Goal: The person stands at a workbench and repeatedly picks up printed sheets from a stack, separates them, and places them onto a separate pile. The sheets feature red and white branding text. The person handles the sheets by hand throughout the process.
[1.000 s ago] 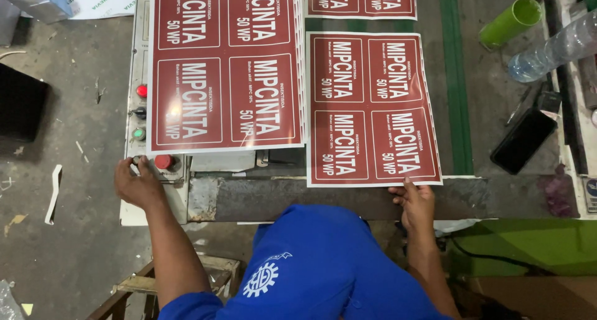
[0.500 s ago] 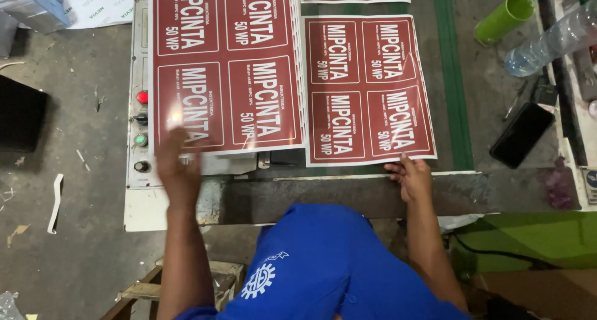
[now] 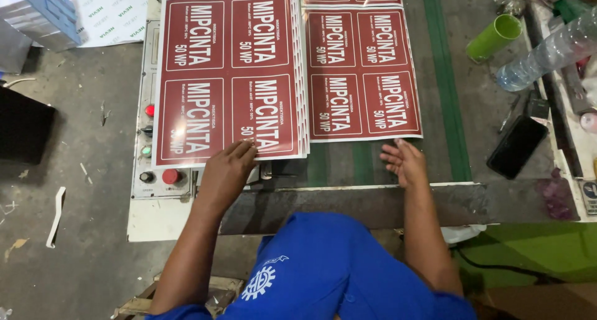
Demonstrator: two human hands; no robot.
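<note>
From the head view, the left hand [image 3: 225,172] lay flat, fingers spread, on the near edge of the stack of red printed sheets [image 3: 230,77], gripping nothing. The stack sat over the machine's control panel [image 3: 155,171], its edges fanned a little on the right. The right hand [image 3: 404,162] hovered open just short of the near edge of a single red sheet [image 3: 360,74] lying flat on the belt [image 3: 444,90]; whether the fingertips touched it could not be told.

The sheets looked thin, glossy and light, likely to bend and slide over one another, so a pinch at the near corner or edge seemed the safest hold, lifting one sheet off the stack without creasing it.

As for containers, a green cup [image 3: 494,37] lay tilted at the right, its inside not visible, and a clear plastic bottle [image 3: 547,49] lay on its side beside it, contents unclear. A dark phone [image 3: 517,146] rested nearby
</note>
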